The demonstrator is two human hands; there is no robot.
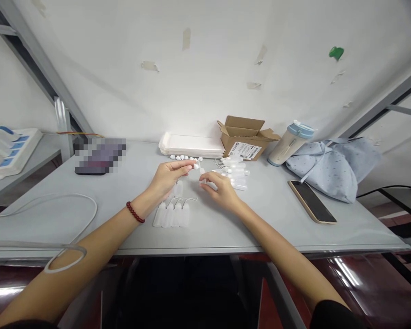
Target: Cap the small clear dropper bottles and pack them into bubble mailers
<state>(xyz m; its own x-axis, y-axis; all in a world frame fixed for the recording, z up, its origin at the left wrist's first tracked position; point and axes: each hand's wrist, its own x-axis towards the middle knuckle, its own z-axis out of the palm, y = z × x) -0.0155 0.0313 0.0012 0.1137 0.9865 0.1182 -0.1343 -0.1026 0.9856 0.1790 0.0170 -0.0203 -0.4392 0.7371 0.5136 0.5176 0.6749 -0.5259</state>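
My left hand (169,177), with a dark red bead bracelet on its wrist, pinches a small white knob-like piece (196,166) between thumb and forefinger. Close by on the right, my right hand (222,191) has its thumb and forefinger nearly together at a narrow translucent piece (202,172); its exact kind is too small to tell. Below the left hand, several flat whitish translucent tags with strings (171,215) lie side by side. Beyond my hands runs a row of small white pieces (182,157). A pile of stringed translucent pieces (236,173) lies beside the right hand.
At the back stand a stack of white flat packs (192,145) and an open cardboard box (245,141). To the right are a bottle (289,144), a light-blue cloth bag (332,169) and a phone (313,203). A white cable (95,208) loops over the left side, near a power strip (13,151).
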